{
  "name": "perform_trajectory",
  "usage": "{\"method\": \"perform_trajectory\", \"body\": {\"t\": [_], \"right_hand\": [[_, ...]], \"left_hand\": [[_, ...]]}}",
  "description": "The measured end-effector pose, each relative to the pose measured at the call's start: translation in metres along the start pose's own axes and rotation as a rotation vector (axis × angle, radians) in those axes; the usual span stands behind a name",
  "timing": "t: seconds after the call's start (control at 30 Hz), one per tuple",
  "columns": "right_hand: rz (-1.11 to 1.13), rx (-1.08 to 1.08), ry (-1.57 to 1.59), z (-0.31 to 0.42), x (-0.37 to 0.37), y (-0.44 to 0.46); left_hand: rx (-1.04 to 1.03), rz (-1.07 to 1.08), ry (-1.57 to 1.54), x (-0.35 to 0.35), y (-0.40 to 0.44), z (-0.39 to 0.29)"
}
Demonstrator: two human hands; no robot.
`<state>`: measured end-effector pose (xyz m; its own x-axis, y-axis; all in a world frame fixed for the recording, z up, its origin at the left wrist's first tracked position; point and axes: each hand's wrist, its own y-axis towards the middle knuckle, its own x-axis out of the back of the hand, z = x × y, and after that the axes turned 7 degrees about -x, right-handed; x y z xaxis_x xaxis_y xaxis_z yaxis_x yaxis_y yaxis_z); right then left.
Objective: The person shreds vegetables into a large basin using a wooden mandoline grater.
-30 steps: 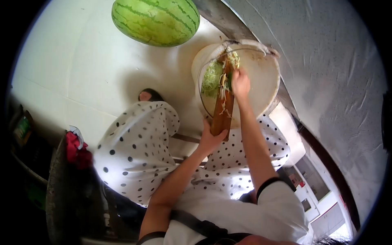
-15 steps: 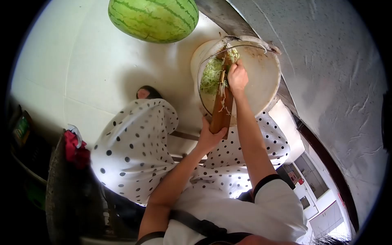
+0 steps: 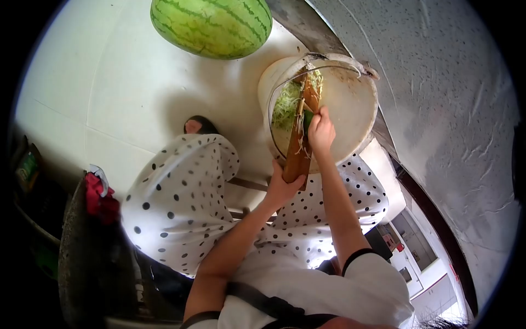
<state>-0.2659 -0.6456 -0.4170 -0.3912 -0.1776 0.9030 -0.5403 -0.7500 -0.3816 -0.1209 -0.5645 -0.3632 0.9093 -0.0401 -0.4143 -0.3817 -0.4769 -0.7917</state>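
Observation:
My left hand is wrapped round the near end of a wooden grater board, which slants into a white bucket with its far end inside the rim. My right hand is closed on a dark green-skinned piece of vegetable, pressed against the board about halfway along. Pale shreds are heaped in the bucket left of the board. More thin strands cling to the board's surface and far end. The underside of the vegetable piece is hidden by the hand and board.
A large striped watermelon lies on the pale floor beyond the bucket. The bucket's wire handle rests across its left side. A grey wall rises at right. Red cloth lies at the left.
My right hand has slid down the board toward me with the vegetable piece, which shows more now. The left hand keeps its hold on the grater board.

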Motion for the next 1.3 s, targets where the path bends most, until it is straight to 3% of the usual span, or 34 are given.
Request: {"method": "perform_trajectory", "body": {"t": [0.1,0.27,0.37,0.47,0.53,0.6,0.73,0.8,0.93,1.0,1.07,1.2,1.23,1.3], "right_hand": [[-0.041,-0.051,-0.141,0.011,-0.018,0.054],[-0.009,0.017,-0.010,0.005,0.001,0.009],[-0.051,-0.013,-0.143,0.008,-0.018,0.047],[-0.042,0.049,-0.146,0.010,-0.015,0.053],[-0.008,-0.022,-0.137,0.005,0.001,0.010],[-0.063,0.125,0.007,-0.003,0.004,-0.012],[-0.169,0.152,-0.033,0.001,-0.023,0.047],[-0.155,0.117,0.201,-0.011,-0.026,0.047],[-0.108,0.069,0.282,-0.017,-0.017,0.013],[-0.121,0.094,0.223,-0.016,-0.020,0.020],[-0.256,-0.070,0.043,-0.007,-0.034,0.054],[-0.090,0.017,0.267,-0.025,-0.029,0.047],[-0.166,0.171,0.234,-0.028,-0.025,0.028],[-0.203,0.181,0.200,-0.021,-0.028,0.028]], "left_hand": [[0.066,0.012,-0.034,-0.001,-0.004,-0.006],[-0.081,-0.013,0.006,0.001,0.001,0.014],[0.049,-0.006,-0.041,-0.001,-0.002,0.004],[-0.011,0.022,-0.070,0.001,0.003,0.017],[-0.019,0.020,-0.088,0.001,0.007,0.029],[-0.001,0.013,-0.094,0.001,0.006,0.034],[0.015,0.002,-0.085,0.002,0.002,0.018],[0.021,0.042,-0.099,-0.002,-0.003,0.010],[0.027,-0.013,0.044,0.001,-0.003,0.000],[-0.006,-0.009,0.078,0.000,-0.004,-0.003],[0.045,0.028,0.006,0.001,-0.005,-0.007],[0.102,0.036,-0.050,0.001,0.000,0.010],[0.028,0.017,0.016,0.001,-0.001,0.008],[-0.036,-0.012,0.079,0.001,0.000,0.003]]}}
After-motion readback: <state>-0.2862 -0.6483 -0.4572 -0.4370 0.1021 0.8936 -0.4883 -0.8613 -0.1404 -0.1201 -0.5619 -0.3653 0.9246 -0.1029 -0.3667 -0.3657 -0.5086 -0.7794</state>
